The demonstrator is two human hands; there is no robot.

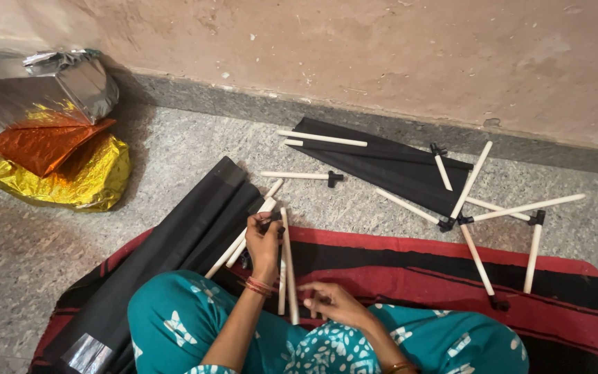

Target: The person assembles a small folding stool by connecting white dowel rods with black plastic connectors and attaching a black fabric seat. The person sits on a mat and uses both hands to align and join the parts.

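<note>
The left hand [264,244] has its grip closed around the top of a pale rod [288,266], right by the black plastic connector [272,219] at its upper end, while the right hand [332,301] pinches the lower part of the rods with its fingers curled narrow; the rod stands nearly upright in the picture, just above the lap, over the red and black striped mat [417,266]. The rods look light, stiff and smooth (likely thin wood or plastic tubing), so a hold near the connector or mid-shaft should keep them from swivelling. A folded black fabric panel [174,242] lies at nine o'clock of the left hand, and looks limp and light. At two o'clock, well apart on the stone floor [174,149], a second black fabric piece [389,166] lies among loose rods [475,260]. At ten o'clock, by the wall, sit crinkly foil packages: a silver box-like one [50,86] on top, an orange one [46,142] beneath, a gold one [84,180] lowest.
</note>
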